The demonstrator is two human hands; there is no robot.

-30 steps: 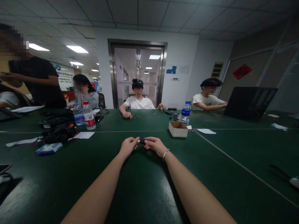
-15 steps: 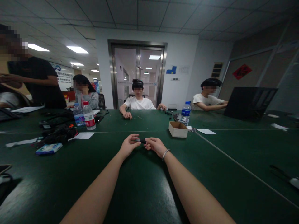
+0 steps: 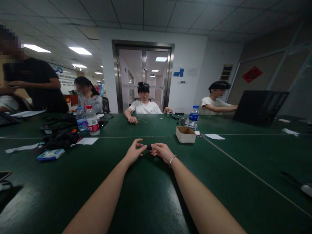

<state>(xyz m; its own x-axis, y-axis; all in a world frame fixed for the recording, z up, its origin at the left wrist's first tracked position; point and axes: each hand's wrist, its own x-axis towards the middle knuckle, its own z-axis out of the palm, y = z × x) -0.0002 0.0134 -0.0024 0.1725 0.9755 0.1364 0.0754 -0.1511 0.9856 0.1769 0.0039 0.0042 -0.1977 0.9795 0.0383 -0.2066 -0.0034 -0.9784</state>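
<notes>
Above the green table, my right hand (image 3: 162,152) pinches a small black stick (image 3: 149,147), which looks like a USB stick, between thumb and fingertips. A bracelet circles the right wrist. On the other side, my left hand (image 3: 135,152) has its thumb tip at the stick's left end, while its index finger reaches out apart from the thumb. No metal end shows on the stick at this moment; whether the thumb covers it, I cannot tell. Beyond my hands, to the right, stands an open cardboard box (image 3: 185,135); its contents are hidden.
Two bottles (image 3: 92,121), tangled black gear (image 3: 57,138) and a blue-white packet (image 3: 50,155) occupy the left. A water bottle (image 3: 193,118) stands behind the box, with paper (image 3: 214,136) nearby. A person (image 3: 145,107) sits opposite; other people are at both sides.
The metal end visible earlier at the stick's left has gone from sight. My left thumb has come closer to the black body. My right hand keeps its hold.
</notes>
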